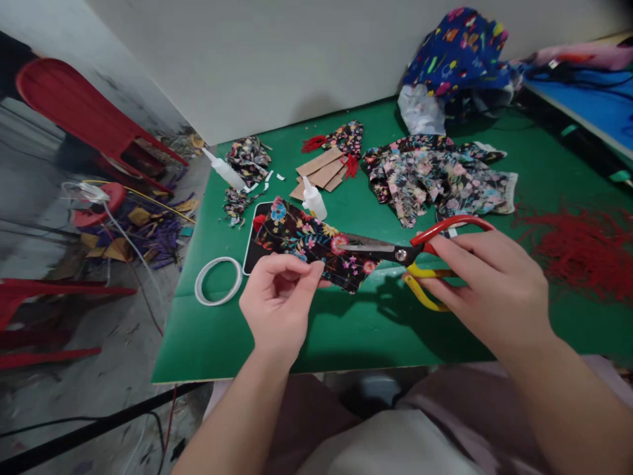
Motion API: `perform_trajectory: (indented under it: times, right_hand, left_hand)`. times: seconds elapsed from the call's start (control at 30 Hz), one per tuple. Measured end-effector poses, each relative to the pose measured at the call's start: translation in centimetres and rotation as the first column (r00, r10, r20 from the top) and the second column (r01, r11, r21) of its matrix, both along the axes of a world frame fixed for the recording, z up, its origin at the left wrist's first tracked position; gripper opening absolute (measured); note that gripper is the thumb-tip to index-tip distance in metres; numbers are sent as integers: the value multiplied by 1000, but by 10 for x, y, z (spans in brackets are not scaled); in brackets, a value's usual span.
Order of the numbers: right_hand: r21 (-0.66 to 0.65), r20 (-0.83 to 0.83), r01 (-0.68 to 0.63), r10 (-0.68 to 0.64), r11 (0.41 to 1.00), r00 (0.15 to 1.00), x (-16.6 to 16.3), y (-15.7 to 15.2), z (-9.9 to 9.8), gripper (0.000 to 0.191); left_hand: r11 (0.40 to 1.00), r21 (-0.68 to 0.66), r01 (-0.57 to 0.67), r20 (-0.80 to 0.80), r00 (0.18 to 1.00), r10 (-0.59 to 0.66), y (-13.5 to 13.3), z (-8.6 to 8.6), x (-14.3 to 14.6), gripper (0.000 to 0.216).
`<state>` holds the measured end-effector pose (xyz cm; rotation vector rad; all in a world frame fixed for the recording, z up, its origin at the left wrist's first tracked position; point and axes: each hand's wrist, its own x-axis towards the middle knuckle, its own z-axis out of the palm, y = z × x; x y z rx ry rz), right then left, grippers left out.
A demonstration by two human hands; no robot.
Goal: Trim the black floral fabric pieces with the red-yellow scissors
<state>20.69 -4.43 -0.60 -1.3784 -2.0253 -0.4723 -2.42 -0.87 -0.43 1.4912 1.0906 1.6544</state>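
Near the front edge of the green table (346,330), the left hand (279,300) pinches a black floral fabric strip (311,241) aloft, while the right hand (489,290) grips red-and-yellow-handled scissors (420,254), blades biting the strip's right end. Just beside it, toward the left edge, lies a white tape ring (218,281).

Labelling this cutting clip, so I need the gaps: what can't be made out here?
Head view:
Lower blade of the scissors: behind the floral fabric piece pinched by the left hand.
Yellow handle: partly behind the right hand.
Dark flat board: mostly under the fabric.
Red threads: cut by the right edge.
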Motion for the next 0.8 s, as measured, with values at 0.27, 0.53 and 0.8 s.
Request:
perform_trajectory:
  times: [0.27,0.53,0.8]
  right_hand:
    - [-6,6,32,-32,999,999,-2,1,1,26]
    - [-14,5,59,-59,998,998,-1,-2,0,26]
    - [-7,-22,64,-64,998,998,-3,-3,0,28]
  left_hand:
    - [1000,-9,5,1,1000,-5,-1,-1,0,18]
    - [1000,9,10,10,1000,-10,-2,0,2,17]
    - [1000,6,19,12,1000,-19,-2,-1,1,17]
